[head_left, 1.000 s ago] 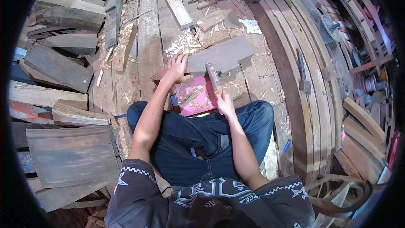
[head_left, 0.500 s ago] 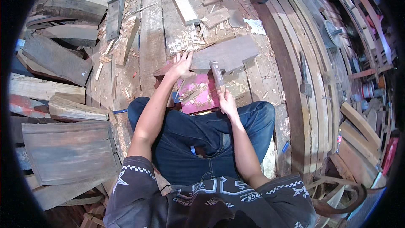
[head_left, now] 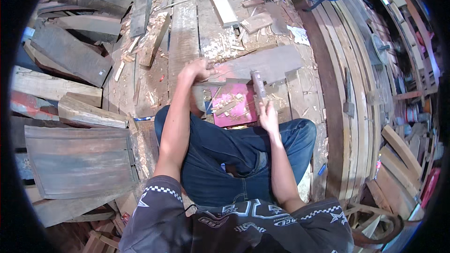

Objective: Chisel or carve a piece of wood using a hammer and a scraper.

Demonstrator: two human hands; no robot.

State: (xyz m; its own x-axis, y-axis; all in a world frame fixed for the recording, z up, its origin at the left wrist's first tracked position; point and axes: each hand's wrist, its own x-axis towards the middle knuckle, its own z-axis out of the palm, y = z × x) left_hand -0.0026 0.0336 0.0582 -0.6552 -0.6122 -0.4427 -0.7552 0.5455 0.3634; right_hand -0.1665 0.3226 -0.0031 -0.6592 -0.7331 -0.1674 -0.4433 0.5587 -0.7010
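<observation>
So left hand (head_left: 196, 71) presses grey plank (head_left: 262, 64), right hand (head_left: 268, 115) grips hammer (head_left: 257, 85).

A bright pink board (head_left: 234, 105) lies near the knees, flecked with pale chips. Just beyond it sits a grey plank (head_left: 262, 65). The jeans (head_left: 234, 159) are dark blue; the shirt (head_left: 243, 227) is black with white checkered bands.
</observation>
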